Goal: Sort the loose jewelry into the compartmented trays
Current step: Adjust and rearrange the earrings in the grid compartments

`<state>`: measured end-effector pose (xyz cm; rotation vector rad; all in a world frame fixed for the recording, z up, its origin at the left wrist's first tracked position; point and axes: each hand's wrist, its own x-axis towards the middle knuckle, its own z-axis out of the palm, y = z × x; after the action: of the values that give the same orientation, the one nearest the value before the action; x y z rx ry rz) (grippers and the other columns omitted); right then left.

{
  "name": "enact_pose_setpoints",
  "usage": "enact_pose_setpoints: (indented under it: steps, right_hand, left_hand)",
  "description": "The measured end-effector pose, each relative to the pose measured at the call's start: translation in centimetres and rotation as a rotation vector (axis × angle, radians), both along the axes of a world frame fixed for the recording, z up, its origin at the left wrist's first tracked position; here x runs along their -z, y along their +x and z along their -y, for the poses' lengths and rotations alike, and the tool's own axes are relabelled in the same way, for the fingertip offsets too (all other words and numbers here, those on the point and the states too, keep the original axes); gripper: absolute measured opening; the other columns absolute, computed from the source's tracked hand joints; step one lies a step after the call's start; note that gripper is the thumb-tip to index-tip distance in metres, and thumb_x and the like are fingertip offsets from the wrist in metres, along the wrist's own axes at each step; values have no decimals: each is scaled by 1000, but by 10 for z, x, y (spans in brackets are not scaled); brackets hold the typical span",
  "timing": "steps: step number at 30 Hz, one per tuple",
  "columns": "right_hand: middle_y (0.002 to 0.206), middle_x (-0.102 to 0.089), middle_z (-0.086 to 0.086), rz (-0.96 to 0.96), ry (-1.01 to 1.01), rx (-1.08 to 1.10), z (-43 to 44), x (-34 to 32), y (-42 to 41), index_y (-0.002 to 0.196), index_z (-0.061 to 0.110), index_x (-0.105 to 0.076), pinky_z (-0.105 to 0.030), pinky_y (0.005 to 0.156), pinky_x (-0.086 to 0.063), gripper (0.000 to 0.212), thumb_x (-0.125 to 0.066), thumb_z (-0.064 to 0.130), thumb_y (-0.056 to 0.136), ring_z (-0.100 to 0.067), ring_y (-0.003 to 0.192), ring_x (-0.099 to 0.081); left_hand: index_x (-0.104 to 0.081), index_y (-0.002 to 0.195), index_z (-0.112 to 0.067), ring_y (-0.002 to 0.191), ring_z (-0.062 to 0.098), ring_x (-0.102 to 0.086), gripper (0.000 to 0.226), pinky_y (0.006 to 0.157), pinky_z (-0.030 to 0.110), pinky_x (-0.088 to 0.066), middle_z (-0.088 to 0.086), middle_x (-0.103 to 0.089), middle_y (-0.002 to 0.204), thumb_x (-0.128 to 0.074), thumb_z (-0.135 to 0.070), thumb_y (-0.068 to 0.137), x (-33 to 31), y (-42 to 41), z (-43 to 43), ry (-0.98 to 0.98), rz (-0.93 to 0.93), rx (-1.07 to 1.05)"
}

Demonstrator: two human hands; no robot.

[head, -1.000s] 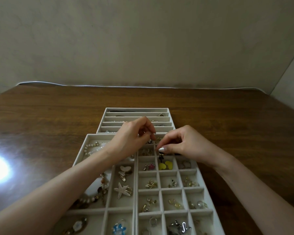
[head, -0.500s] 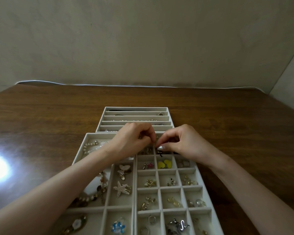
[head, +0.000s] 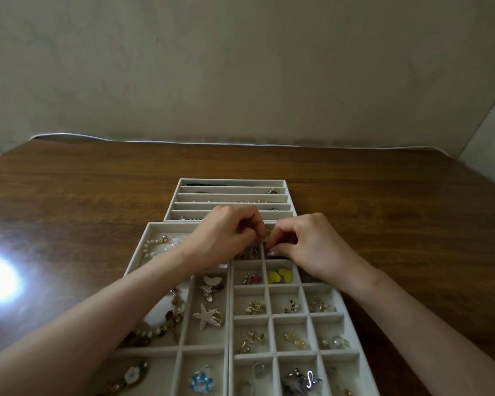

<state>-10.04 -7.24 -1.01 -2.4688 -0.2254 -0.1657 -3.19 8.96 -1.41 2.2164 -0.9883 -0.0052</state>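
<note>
Three trays (head: 231,182) out; over the grid tray's (head: 289,316) far row, left hand (head: 226,238) and right hand (head: 312,248) both pinch one tiny piece (head: 264,242)

Item (head: 264,240) between fingers (head: 280,237) unclear (grid tray (head: 286,286) cropped below).

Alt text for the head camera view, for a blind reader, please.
The left hand and right hand pinch a small piece over the far cells of a grid tray holding jewelry; a slotted tray lies behind it on a wooden table.
</note>
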Motion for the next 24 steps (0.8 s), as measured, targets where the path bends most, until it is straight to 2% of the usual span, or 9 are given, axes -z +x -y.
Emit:
enact_pose_setpoints:
  steps: [5,7,10,12,15,21,24]
  right_hand:
    - [90,-66,8,67,-164,9,-1,0,-2,91,19,-71,-15,72,-52,13,-67,8,85,1,79,-60]
    - [93,-64,8,92,-272,15,-1,-1,-4,92,20,-70,-19,75,-50,11,-67,11,85,-3,84,-58]
    - [92,-56,9,130,-384,29,-1,-3,-5,93,21,-67,-20,70,-39,8,-66,18,86,-7,84,-52]
    - [88,-48,9,154,-433,38,-1,-3,-5,92,21,-64,-19,66,-32,6,-66,23,86,-8,79,-45]
    - [86,-45,10,154,-463,49,0,-3,-4,89,23,-61,-18,60,-28,7,-65,28,86,-8,76,-43]
    - [87,-52,10,117,-441,81,0,-2,-3,78,25,-54,-16,57,-29,15,-67,30,85,-8,76,-49]
    - [89,-54,10,84,-419,94,1,-4,-3,76,26,-53,-18,58,-30,16,-67,29,84,-8,79,-51]
  left_hand:
    - [-61,78,-27,61,6,-54,26,58,24,-45,-3,-66,76,-54,-2,79,2,1,-1,-2,-2,10]
    - [-61,77,-28,63,7,-54,20,58,24,-44,-4,-66,75,-53,-10,77,2,1,0,-12,2,22]
    - [-64,80,-24,70,3,-52,18,60,15,-38,-11,-62,78,-48,-19,71,1,1,0,-6,38,70]
    - [-65,83,-20,78,2,-50,22,67,17,-39,-11,-59,81,-46,-21,72,2,1,0,36,91,117]
    - [-67,81,-24,85,9,-48,25,73,29,-44,-6,-56,85,-43,-21,73,4,1,-1,90,149,158]
    - [-73,82,-25,83,6,-42,36,67,20,-38,-10,-48,82,-42,-12,72,5,2,-1,123,223,186]
    - [-73,88,-25,86,10,-43,40,69,25,-41,-9,-45,86,-41,-6,72,6,4,-1,193,317,240]
